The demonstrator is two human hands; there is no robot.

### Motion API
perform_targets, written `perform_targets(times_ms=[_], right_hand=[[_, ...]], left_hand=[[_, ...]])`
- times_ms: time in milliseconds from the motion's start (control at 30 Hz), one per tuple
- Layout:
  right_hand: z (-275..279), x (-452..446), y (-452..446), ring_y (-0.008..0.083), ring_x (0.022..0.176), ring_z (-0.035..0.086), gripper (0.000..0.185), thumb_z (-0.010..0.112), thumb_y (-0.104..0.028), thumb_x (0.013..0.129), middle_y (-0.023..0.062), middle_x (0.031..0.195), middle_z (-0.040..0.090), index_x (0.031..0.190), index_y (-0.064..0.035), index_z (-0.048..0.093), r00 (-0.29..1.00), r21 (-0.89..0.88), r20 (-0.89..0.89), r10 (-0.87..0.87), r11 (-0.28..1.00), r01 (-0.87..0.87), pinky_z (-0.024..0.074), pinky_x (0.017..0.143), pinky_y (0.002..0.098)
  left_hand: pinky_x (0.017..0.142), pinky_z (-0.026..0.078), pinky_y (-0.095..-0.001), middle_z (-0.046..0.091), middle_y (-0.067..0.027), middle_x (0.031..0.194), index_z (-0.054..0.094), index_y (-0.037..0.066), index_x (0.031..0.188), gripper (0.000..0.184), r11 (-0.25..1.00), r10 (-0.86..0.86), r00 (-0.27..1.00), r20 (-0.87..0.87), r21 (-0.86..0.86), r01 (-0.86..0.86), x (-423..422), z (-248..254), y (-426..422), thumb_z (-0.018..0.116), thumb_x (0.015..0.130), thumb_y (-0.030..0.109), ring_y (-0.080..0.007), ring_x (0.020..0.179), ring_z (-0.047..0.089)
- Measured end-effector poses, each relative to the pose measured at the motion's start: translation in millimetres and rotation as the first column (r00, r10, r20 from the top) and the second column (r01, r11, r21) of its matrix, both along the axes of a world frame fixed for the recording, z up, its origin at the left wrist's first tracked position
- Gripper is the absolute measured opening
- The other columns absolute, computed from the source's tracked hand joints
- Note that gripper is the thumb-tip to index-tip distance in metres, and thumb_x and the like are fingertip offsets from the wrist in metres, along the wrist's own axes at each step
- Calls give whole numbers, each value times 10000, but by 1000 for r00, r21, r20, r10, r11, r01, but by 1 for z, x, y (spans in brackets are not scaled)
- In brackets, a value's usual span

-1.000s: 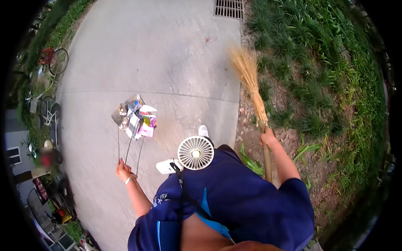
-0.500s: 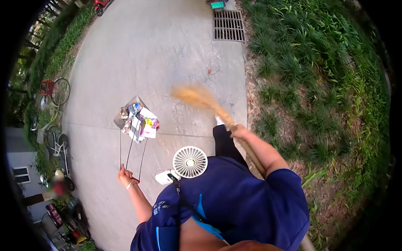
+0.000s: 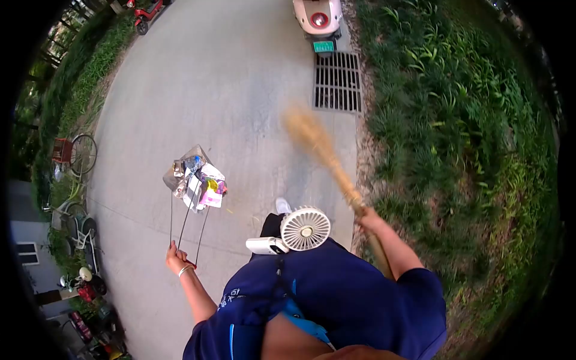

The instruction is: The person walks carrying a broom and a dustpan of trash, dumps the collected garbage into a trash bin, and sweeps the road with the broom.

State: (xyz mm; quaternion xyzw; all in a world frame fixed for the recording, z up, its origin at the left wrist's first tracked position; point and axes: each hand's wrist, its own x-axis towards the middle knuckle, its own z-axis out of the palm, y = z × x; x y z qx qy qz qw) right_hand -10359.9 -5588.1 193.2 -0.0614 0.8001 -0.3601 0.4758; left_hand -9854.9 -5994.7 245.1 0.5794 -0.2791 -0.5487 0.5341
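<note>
My left hand (image 3: pixel 177 258) is closed on the thin wire handle of a dustpan (image 3: pixel 170 180). Papers, wrappers and other litter (image 3: pixel 207 185) fill the pan, which is out in front of that hand over the pavement. My right hand (image 3: pixel 369 221) grips the stick of a straw broom (image 3: pixel 339 171). The broom points forward and a little left, its bristles blurred by motion above the concrete. A white round fan (image 3: pixel 305 230) hangs at my chest from a dark strap, beside a white device (image 3: pixel 266 245).
A pink scooter (image 3: pixel 318 18) stands ahead, near a metal drain grate (image 3: pixel 338 83). Grassy planting (image 3: pixel 444 120) borders the path (image 3: pixel 210 90) on the right. Along the left are a red scooter (image 3: pixel 144 13), bicycles (image 3: pixel 83 155) and parked vehicles (image 3: pixel 90 285).
The broom swung left from the right edge of the path, then partly back right. The grate and pink scooter have come nearer in view. The filled dustpan stays held at the left.
</note>
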Motion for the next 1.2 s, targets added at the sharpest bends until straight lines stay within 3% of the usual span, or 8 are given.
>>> perform_targets(times_ms=[133,200,267,333,500,667,933,1200], right_hand=[[16,-40,-112,222,479,574,416,617,-59,700,166,729,591,1080,27,471,933,231,-63,354,915,-332,468,427,343],[57,-69,-137,235,561,615,456,644,-65,692,178,779,604,1096,59,473,836,267,-268,478,871,-412,481,471,336],[42,-118,-138,238,524,600,534,643,-59,709,169,748,599,1183,52,424,764,14,-452,461,860,-510,468,450,346],[155,-150,-221,214,466,569,529,616,-20,734,145,689,579,1215,26,400,988,50,-20,151,987,-150,447,412,346],[140,-271,-360,162,407,500,378,588,7,734,60,586,490,1085,20,449,935,-95,315,-163,975,202,433,369,331],[110,-384,-532,150,403,485,370,603,-7,739,67,611,517,1079,23,459,999,13,18,-36,999,36,401,351,309],[109,-582,-819,161,426,511,412,659,-5,705,97,633,523,1065,36,462,940,38,-95,329,944,-327,427,369,317],[118,-750,-1122,154,424,519,497,658,-42,688,106,708,543,1133,-13,440,914,-15,-75,398,916,-400,429,359,309]], left_hand=[[366,162,-213,303,55,483,554,-102,985,259,1000,14,1000,24,-26,-13,-110,-6,-97,542,796,74,-45,385,208],[360,166,-213,315,51,483,550,-107,983,253,999,6,999,52,-53,-3,-161,-2,-152,534,791,57,-43,382,215],[343,163,-217,300,52,474,550,-108,971,245,998,-30,999,28,56,29,-207,-6,-211,521,776,37,-41,368,217],[339,156,-220,287,56,466,552,-108,968,247,999,-27,1000,0,36,27,-264,-2,-267,517,769,34,-39,362,214],[337,148,-218,293,56,478,542,-115,997,287,996,-88,996,18,-3,88,-386,9,-410,505,756,35,-40,349,206],[341,144,-219,315,54,509,550,-78,868,168,1000,-29,1000,-1,2,29,-512,25,-557,538,771,58,-42,361,230],[339,150,-217,331,45,502,555,-98,930,227,998,58,998,-4,-1,-58,-659,62,-777,525,760,50,-45,357,216],[329,155,-213,357,35,521,542,-105,950,246,997,52,999,3,-55,-52,-824,60,-1004,512,746,29,-39,350,233]])
